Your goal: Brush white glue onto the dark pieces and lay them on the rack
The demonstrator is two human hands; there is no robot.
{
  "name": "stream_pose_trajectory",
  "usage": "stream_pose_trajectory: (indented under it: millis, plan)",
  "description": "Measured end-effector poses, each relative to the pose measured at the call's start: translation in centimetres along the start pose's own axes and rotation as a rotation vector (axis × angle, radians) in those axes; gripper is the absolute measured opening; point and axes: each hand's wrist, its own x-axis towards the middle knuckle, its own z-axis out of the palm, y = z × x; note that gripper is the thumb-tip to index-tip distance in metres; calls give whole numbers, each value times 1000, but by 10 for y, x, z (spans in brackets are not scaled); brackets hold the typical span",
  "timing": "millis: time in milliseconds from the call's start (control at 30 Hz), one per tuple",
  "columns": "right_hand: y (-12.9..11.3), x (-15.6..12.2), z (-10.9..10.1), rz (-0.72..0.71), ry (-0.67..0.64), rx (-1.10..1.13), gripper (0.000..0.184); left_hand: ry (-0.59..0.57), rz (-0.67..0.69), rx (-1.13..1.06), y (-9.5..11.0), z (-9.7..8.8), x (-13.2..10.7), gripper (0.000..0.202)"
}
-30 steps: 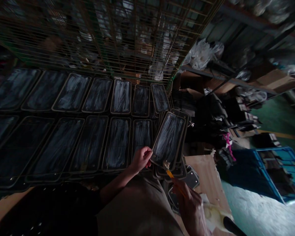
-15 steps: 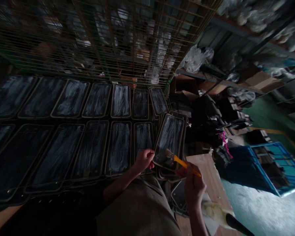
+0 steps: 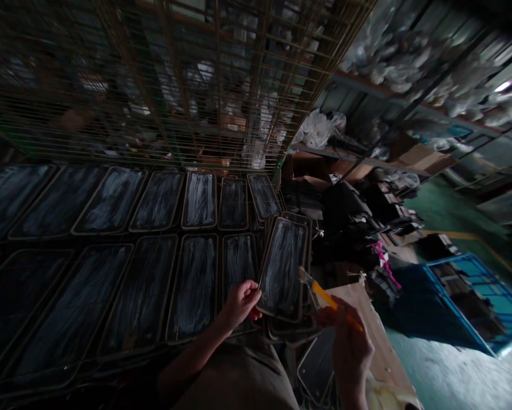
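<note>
My left hand (image 3: 241, 303) pinches the lower left corner of a dark rectangular panel (image 3: 282, 267) with rounded corners and a pale rim. Whitish streaks run along the panel's face, and it rests tilted on a stack of similar panels. In my right hand (image 3: 353, 350) is a paintbrush (image 3: 324, 295), its orange-yellow handle gripped in closed fingers. The bristles point up and left, just past the panel's right edge; I cannot tell whether they touch it. Two rows of streaked panels (image 3: 199, 199) lie to the left.
Behind the rows rises a wire mesh cage (image 3: 221, 131). On the right are a cardboard sheet (image 3: 379, 319), a blue crate (image 3: 430, 307) on the green floor, and dark stacked goods (image 3: 345, 210). Shelves hold plastic bags (image 3: 319, 128) and an open carton (image 3: 418, 152).
The brush has moved off the panel's lower part to beyond its right edge. My left hand keeps its hold on the corner. The camera view has tipped up a little.
</note>
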Motion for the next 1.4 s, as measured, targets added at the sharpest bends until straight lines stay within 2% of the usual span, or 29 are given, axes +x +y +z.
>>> stream_pose_trajectory:
  millis: [67,300,500,600,700,800,967,1100,1233,1300,1400]
  plan:
    - [5,13,6,-16,12,2,34,-7,-17,16,0,0,2,38]
    - [28,57,27,-17,-67,-62,36,3,-95,33,6,4,9,34]
    - [31,102,30,-87,50,66,38,-38,-78,-34,15,4,3,32]
    - [40,99,33,-109,58,65,37,-84,-115,-180,21,3,0,26]
    - [61,83,38,-105,-14,-36,37,-161,-108,-418,33,4,-2,20]
    - [82,69,44,-159,-98,-129,36,-185,-33,-553,50,3,-1,18]
    - [103,64,52,-233,-215,-304,38,-153,136,-527,92,-9,21,23]
    - [112,61,56,-232,-282,-362,43,-89,309,-499,147,-26,59,20]
    - [111,56,62,-176,-245,-428,43,-87,466,-349,204,-50,101,18]
    - [107,54,64,-142,-220,-464,43,2,446,-258,217,-63,119,19]
    - [101,52,68,-99,-198,-491,42,197,298,-163,209,-79,136,18]
